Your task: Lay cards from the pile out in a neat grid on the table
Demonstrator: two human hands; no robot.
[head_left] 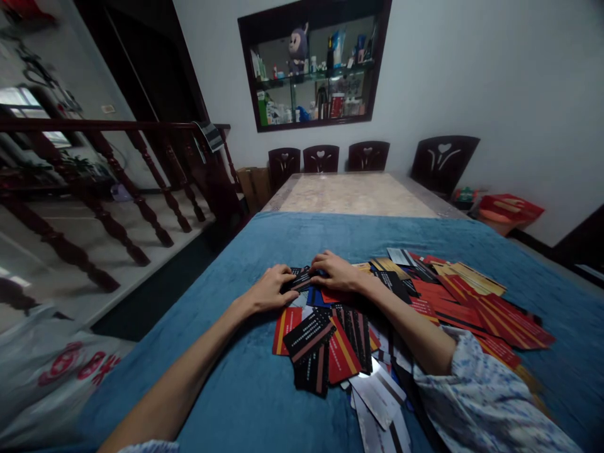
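Black plastic cards (301, 280) with pale print lie between my two hands, over other cards. My left hand (272, 289) curls round their left end, thumb below and fingers above. From the other side, my right hand (336, 272) closes on their right end with bent fingers; its fingertips are partly hidden. Just below the hands is a fanned group of black cards (309, 333) and red cards with yellow stripes (343, 355). Silver-white cards (377, 393) lie nearer to me, partly under my right forearm. A blue card (317, 297) shows beneath the right hand.
A large heap of red cards (453, 305) and gold cards (476, 280) spreads to the right on the blue cloth (226, 377). Dark chairs (321, 158) line the far table end. A white plastic bag (51, 384) sits at lower left, beside a wooden railing (141, 160).
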